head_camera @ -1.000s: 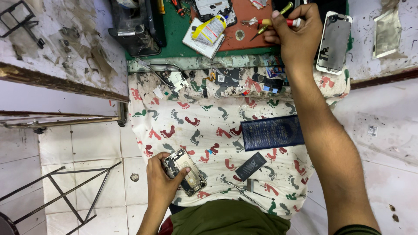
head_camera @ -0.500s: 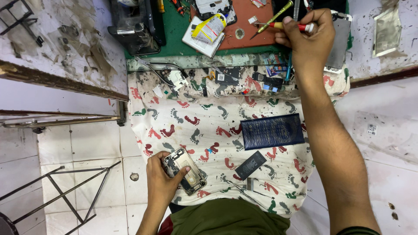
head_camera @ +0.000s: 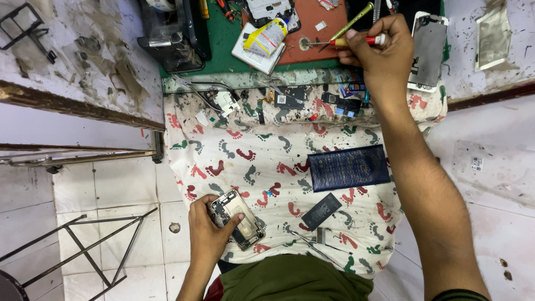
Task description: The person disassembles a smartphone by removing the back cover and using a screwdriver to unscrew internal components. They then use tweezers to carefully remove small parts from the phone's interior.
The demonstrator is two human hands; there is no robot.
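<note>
Left hand (head_camera: 207, 237) at near left, closed around an opened phone body (head_camera: 238, 219); thumb laid across the exposed internals, fingers wrapped beneath. Phone chassis held low over the near edge of the footprint-patterned cloth (head_camera: 245, 161), long axis tilted from far left to near right, open side up.

Right hand (head_camera: 379, 53) extended to the far side of the bench, fingers pinched together on a screwdriver with a red and white handle (head_camera: 356, 40). Tool lying roughly left to right, tip pointing left toward a small round part (head_camera: 305, 43) on the reddish-brown mat (head_camera: 329, 25). Cannot tell whether the tip touches that part.

Key relation: screwdriver well apart from the phone body, which lies near and to the left of the right hand, with the full depth of the cloth between them. Left hand by far the nearer to the phone; right hand the only one on the tool.

Also noted on the cloth: a dark blue wallet-like case (head_camera: 349, 168) right of centre, a slim black battery (head_camera: 321, 211) just nearer, tweezers (head_camera: 312, 245) at the near edge, and small loose components (head_camera: 290, 99) along the far edge. A detached display panel (head_camera: 427, 50) lying just right of the right hand.
</note>
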